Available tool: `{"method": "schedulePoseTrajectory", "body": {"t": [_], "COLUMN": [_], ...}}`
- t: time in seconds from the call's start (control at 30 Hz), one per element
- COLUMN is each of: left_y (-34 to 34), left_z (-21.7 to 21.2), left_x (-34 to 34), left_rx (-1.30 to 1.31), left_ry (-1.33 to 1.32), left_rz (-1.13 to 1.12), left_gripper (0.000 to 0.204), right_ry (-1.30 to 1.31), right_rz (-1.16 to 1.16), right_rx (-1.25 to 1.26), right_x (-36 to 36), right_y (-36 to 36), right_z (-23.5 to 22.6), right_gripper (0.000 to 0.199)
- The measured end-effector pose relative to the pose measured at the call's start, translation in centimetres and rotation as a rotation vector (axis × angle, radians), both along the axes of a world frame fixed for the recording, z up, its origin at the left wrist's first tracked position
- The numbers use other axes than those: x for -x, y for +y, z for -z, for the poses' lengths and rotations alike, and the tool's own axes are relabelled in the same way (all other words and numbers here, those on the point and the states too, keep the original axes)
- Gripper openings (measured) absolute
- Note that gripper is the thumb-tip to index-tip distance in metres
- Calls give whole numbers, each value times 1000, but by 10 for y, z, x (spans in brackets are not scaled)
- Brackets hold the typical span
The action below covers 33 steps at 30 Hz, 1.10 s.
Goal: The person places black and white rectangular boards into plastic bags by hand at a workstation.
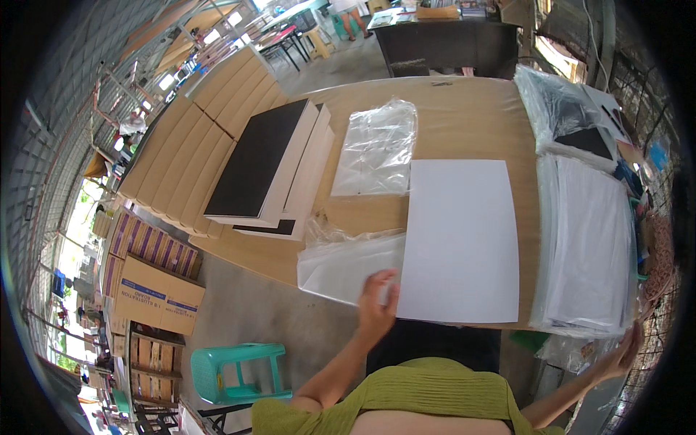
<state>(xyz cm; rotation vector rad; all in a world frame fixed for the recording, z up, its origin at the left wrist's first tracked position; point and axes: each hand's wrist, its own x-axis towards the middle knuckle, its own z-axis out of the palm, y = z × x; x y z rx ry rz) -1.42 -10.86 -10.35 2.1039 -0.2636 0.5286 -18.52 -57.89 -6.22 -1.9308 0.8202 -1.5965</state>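
A large white board (460,239) lies flat at the near side of the table. At its lower left edge is my left hand (378,299), fingers curved with a gap between thumb and forefinger; nothing shows in it. Beneath that hand, clear plastic sleeves (341,268) lie partly under the board. Far to the right, my right hand (625,354) reaches the near right corner of a thick stack of clear plastic sleeves (586,246). Its fingertips are small and partly lost against the background, so their grip is unclear.
Clear plastic bags (377,148) lie mid-table. Left of them stand black-topped board stacks (264,159) and rows of brown packs (177,156). More plastic-wrapped sheets (562,116) sit at the far right. A green stool (235,370) and cardboard boxes (156,290) stand on the floor at left.
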Motion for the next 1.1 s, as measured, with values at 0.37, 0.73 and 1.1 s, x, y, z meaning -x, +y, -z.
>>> {"method": "schedulePoseTrajectory", "body": {"t": [0.37,0.73,1.1], "left_y": [149,153,155], "left_z": [43,-38,-23], "left_x": [4,25,12], "left_rx": [-370,504,795], "left_ry": [-38,360,258], "left_rz": [-698,-125,35], "left_gripper": [12,33,30], "right_ry": [92,332,590], "right_rz": [-1352,-1861,-2039], "right_rx": [284,289,-9], "right_x": [-184,-231,-276], "right_y": [233,392,451], "right_z": [-83,-27,-9], "right_gripper": [36,19,23]}}
